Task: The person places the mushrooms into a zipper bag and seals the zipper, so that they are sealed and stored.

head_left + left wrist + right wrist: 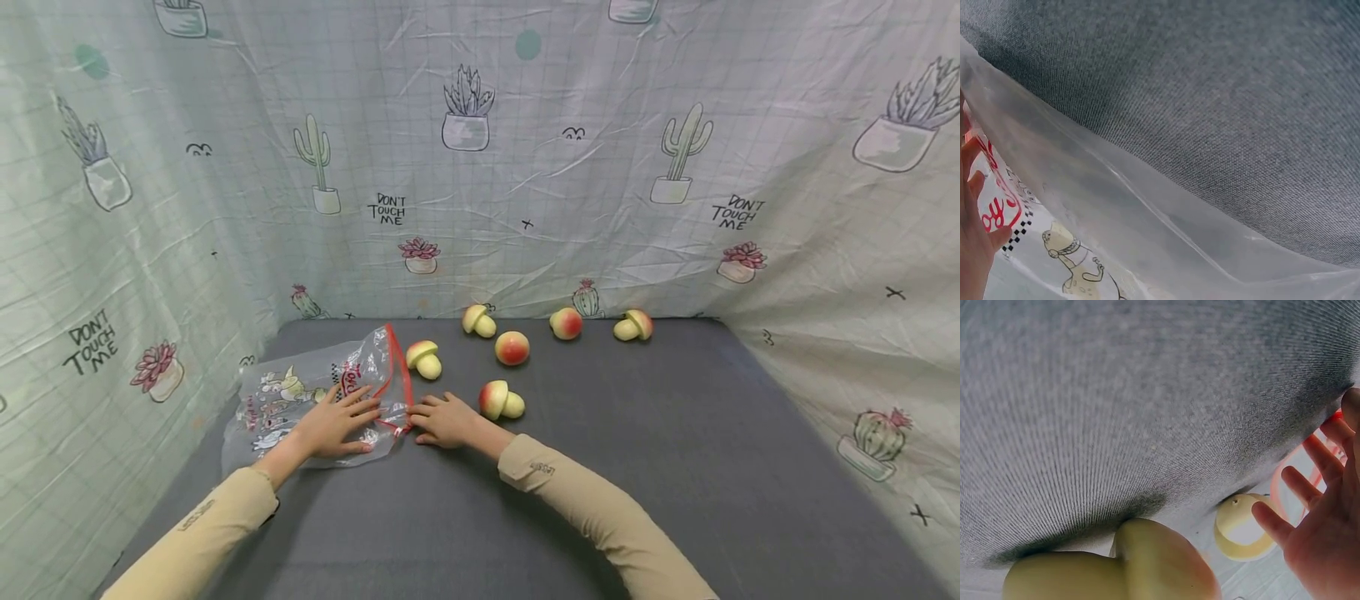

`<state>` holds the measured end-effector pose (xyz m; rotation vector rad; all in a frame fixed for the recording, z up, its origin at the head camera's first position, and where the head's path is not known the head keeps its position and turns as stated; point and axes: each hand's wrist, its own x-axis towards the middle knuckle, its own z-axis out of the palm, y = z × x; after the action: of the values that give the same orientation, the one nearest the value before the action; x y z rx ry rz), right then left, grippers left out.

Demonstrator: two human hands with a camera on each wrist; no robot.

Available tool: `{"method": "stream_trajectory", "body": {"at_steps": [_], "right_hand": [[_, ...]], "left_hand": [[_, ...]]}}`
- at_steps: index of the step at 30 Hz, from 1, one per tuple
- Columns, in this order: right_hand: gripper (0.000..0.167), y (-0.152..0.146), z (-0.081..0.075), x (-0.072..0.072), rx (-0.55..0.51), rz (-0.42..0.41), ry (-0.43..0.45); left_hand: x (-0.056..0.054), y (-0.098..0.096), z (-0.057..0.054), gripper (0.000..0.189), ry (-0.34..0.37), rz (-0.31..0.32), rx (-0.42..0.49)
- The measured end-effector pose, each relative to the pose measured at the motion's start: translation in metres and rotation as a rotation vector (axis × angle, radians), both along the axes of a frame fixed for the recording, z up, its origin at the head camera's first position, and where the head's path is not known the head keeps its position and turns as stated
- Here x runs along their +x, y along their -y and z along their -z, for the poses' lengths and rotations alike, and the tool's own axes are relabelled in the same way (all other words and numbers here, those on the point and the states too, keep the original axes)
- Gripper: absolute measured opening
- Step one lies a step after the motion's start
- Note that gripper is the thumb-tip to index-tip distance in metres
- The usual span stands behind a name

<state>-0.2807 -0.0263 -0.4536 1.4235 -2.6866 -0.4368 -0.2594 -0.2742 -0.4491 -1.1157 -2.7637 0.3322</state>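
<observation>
Over left, left hand (334, 427) spread on plastic bag (296, 393), right hand (446, 421) at its red rim (406, 377), can't tell if pinching.

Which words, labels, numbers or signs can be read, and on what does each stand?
"DON'T TOUCH ME": curtain, three times.
"X": curtain, several crosses.
"oy": red lettering on plastic bag; the rest is unclear.
Plastic bag, smaller print: too small.
Left sleeve, right sleeve: lettering too small.

bag (288, 406) glossy plastic; tabletop (675, 442) matt, ribbed; mushrooms (495, 400) smooth.
</observation>
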Motion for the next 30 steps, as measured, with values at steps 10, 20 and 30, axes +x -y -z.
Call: {"method": "stream_trajectory", "body": {"at_steps": [10, 20, 30], "right_hand": [[0.047, -0.005, 0.003, -0.002, -0.036, -0.027, -0.043], [0.048, -0.004, 0.007, -0.001, -0.021, -0.002, -0.038], [0.049, -0.003, 0.005, -0.001, 0.006, 0.01, -0.032]], "left_hand": [[0.003, 0.009, -0.003, 0.069, -0.097, 0.07, -0.009], [-0.005, -0.006, -0.008, 0.078, -0.258, 0.213, -0.272], [-0.005, -0.002, -0.001, 0.079, -0.284, 0.2, -0.309]]}}
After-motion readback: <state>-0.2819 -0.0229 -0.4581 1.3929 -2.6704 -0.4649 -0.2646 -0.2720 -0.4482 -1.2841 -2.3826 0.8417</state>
